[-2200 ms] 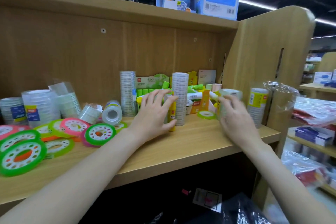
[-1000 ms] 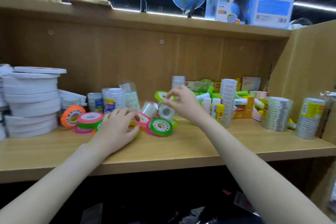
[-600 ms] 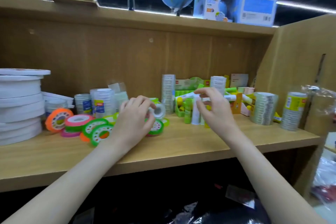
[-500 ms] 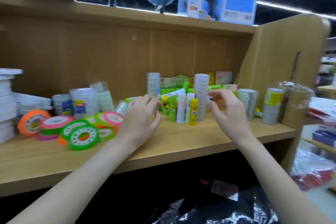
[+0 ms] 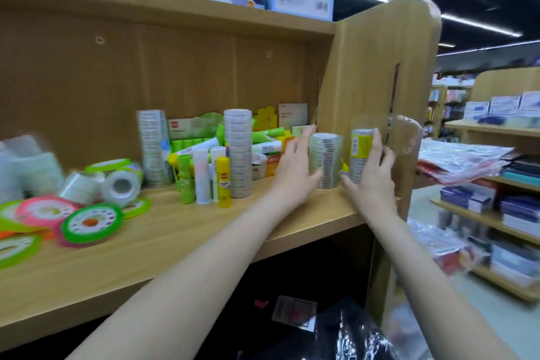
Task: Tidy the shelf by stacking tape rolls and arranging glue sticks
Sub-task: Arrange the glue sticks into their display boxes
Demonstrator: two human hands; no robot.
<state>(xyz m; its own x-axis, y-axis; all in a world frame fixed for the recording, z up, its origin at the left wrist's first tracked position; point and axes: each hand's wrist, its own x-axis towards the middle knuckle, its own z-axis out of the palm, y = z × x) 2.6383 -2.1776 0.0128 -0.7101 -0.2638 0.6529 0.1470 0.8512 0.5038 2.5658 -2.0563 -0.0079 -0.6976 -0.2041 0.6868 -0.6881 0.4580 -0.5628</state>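
Two short tape stacks stand at the right end of the wooden shelf (image 5: 175, 242). My left hand (image 5: 293, 168) lies with straight fingers against the left side of the clear tape stack (image 5: 327, 159). My right hand (image 5: 369, 175) grips the yellow-labelled tape stack (image 5: 361, 149), fingers round its right side and thumb low in front. Glue sticks stand upright left of them: a white one (image 5: 201, 178), a yellow one (image 5: 223, 183) and a green one (image 5: 186, 181). Tall tape stacks (image 5: 238, 152) rise beside them.
Another tall tape stack (image 5: 153, 149) and a green glue-stick box (image 5: 193, 127) stand at the back. Loose clear rolls (image 5: 121, 187) and flat coloured tape rolls (image 5: 90, 222) lie on the left. The shelf's side panel (image 5: 380, 82) closes the right end.
The view has swung right. Both hands have moved from the glue sticks to the two short tape stacks at the right end; the right hand has taken hold of the yellow-labelled one.
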